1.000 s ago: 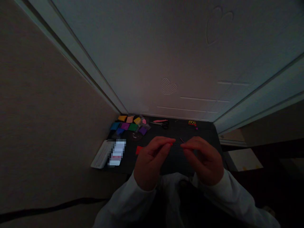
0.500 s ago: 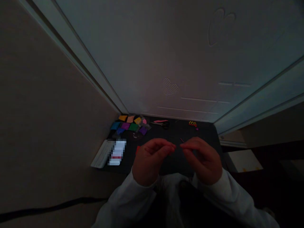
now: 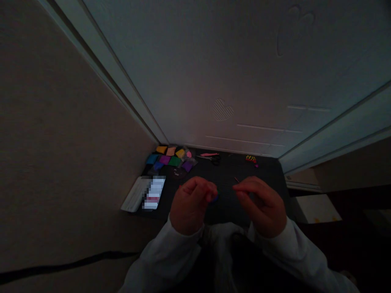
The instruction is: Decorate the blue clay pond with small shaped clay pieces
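Note:
Over the dark table, my left hand (image 3: 190,206) is curled with thumb and fingers pressed together. At its fingertips shows a small blue-and-green thing (image 3: 215,197), too dim to name; whether it is held or lies behind the hand I cannot tell. To the right, apart from it, my right hand (image 3: 263,206) has thumb and forefinger brought together in a pinch. Anything between those fingertips is too small to make out. Just beyond the right fingers a thin purplish stick (image 3: 236,179) seems to lie on the table. A bit of red peeks out beside the left hand.
Several small packets of coloured, clay-like material (image 3: 165,160) lie at the back left. Scissors (image 3: 215,160) and a pink strip (image 3: 209,154) are at the back. A small red-and-yellow piece (image 3: 251,158) sits back right. A lit phone (image 3: 155,193) rests front left. A wall (image 3: 195,134) borders the table.
My left hand has turned, its fingertips drawing back from the right hand, and the blue-and-green thing has come into sight. The right hand keeps its pinch. The view has shifted slightly.

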The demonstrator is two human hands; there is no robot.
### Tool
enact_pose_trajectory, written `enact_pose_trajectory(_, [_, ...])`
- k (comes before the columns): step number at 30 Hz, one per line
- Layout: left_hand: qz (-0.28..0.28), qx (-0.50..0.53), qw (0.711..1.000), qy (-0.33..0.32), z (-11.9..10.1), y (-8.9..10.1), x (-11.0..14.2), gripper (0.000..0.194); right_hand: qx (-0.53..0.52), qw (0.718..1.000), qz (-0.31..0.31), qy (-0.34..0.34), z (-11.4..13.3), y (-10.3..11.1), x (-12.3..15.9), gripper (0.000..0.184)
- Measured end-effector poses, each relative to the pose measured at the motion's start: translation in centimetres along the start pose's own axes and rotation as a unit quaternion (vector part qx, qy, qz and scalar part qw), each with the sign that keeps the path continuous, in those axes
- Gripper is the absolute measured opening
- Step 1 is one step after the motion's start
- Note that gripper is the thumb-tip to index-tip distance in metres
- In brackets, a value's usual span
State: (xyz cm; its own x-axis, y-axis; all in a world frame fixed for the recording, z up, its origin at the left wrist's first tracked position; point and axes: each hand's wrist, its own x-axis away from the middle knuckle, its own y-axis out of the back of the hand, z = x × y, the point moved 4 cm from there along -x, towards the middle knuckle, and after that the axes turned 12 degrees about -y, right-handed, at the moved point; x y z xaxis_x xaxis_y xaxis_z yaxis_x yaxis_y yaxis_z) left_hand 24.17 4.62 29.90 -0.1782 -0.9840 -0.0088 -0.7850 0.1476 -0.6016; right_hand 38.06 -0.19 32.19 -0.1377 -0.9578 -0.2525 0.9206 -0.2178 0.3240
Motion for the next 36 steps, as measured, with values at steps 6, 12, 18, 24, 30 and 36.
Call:
enact_pose_trajectory(6, [0.002,0.02,1.0,0.008,0.4,-0.1,-0.1,0.016,0.004,1.0,0.006,0.005,-0.1,0.1,0.1,0.023])
enact_pose_trajectory(12, [-0.014,0.006,0.998,0.053,0.8,0.0,0.1,0.005,0.007,1.0,0.0,0.001,-0.2,0.1,0.1,0.02])
enact_pose_trajectory(18, [-0.002,0.01,0.999,0.03,0.4,-0.4,0.1,0.027,0.013,1.0,-0.003,-0.001,-0.2,0.2,0.0,0.02])
enact_pose_trajectory(24, [0.005,-0.001,1.0,0.02,0.4,0.1,0.0,0.012,0.011,1.0,-0.004,0.003,-0.2,0.2,-0.1,0.021])
enact_pose_trajectory(30, [-0.029,0.065,0.997,0.015,0.2,-0.2,-0.1,0.04,0.004,1.0,-0.004,-0.001,-0.4,0.1,0.0,0.021])
enact_pose_trajectory(36, [-0.037,0.076,0.996,0.0,-0.3,0.0,-0.1,0.031,0.01,1.0,0.002,-0.002,-0.5,-0.3,-0.1,0.02])
